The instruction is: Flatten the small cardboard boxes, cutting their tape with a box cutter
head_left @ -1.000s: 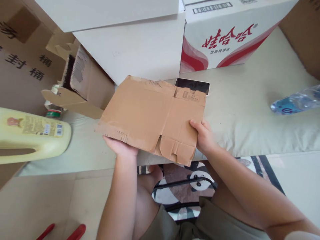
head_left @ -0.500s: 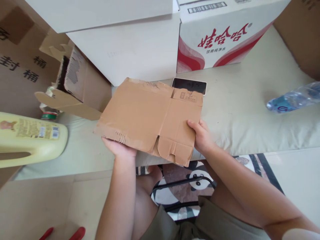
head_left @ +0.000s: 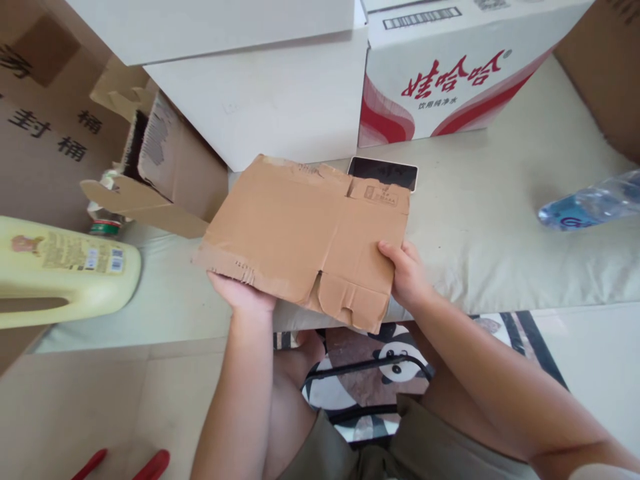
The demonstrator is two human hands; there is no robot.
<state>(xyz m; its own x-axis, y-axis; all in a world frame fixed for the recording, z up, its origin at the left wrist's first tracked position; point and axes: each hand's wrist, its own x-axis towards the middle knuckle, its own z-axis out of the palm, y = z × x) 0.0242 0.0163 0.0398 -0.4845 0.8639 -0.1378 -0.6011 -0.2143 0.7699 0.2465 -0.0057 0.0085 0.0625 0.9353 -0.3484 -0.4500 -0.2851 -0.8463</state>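
A flattened brown cardboard piece (head_left: pixel 300 233) with torn edges and folded flaps is held level in front of me over the edge of a pale cushioned surface (head_left: pixel 500 220). My left hand (head_left: pixel 243 293) grips its near left edge from beneath. My right hand (head_left: pixel 407 273) pinches its right edge, thumb on top. A dark phone or tablet (head_left: pixel 387 172) lies on the cushion just behind the cardboard, partly hidden by it.
White boxes (head_left: pixel 260 100) and a red-and-white printed carton (head_left: pixel 450 73) stand at the back. A torn brown carton (head_left: pixel 165 167) sits left, a yellow jug (head_left: pixel 60 273) at the far left, a water bottle (head_left: pixel 590 203) at right. Red handles (head_left: pixel 125 463) lie on the floor.
The view shifts slightly; the cardboard and both hands keep the same hold and position.
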